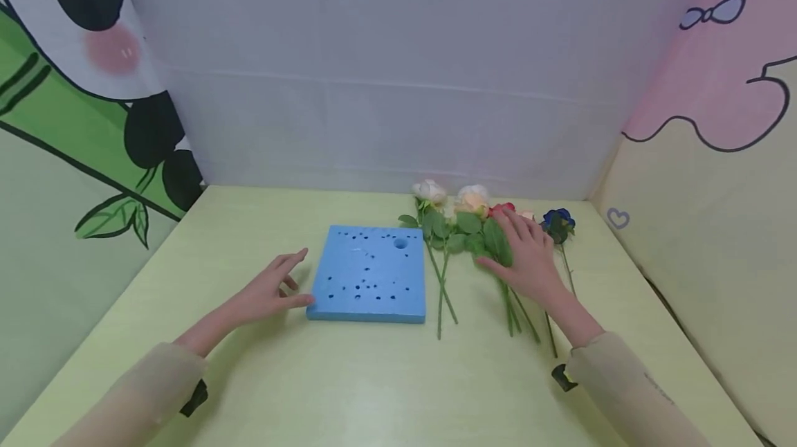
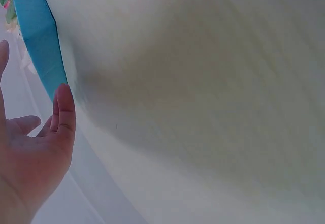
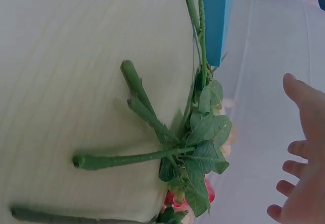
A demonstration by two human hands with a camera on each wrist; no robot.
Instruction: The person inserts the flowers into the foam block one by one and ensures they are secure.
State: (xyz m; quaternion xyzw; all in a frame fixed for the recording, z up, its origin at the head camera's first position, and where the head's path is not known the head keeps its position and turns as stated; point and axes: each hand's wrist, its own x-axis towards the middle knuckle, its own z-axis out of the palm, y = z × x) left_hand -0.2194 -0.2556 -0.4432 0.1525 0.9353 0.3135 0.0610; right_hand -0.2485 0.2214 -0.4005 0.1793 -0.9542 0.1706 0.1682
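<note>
A blue foam block [image 1: 373, 274] with several small holes and one larger hole lies flat mid-table. My left hand [image 1: 274, 289] is at its left side, fingers spread and the thumb by its near left corner; whether it touches is hard to tell. Over the artificial roses my right hand [image 1: 528, 253] hovers with fingers extended, holding nothing; the right wrist view shows a gap below it. The roses include a white one [image 1: 429, 191], a peach one [image 1: 473, 199], a red one [image 1: 501, 209] partly behind my fingers, and a dark blue one [image 1: 558, 220].
The pale yellow table [image 1: 349, 385] meets a white cloth wall [image 1: 386, 87] at the back. Printed side panels stand left and right. Rose stems [image 1: 442, 295] point toward the near edge, some crossing. Black straps or devices sit under both wrists.
</note>
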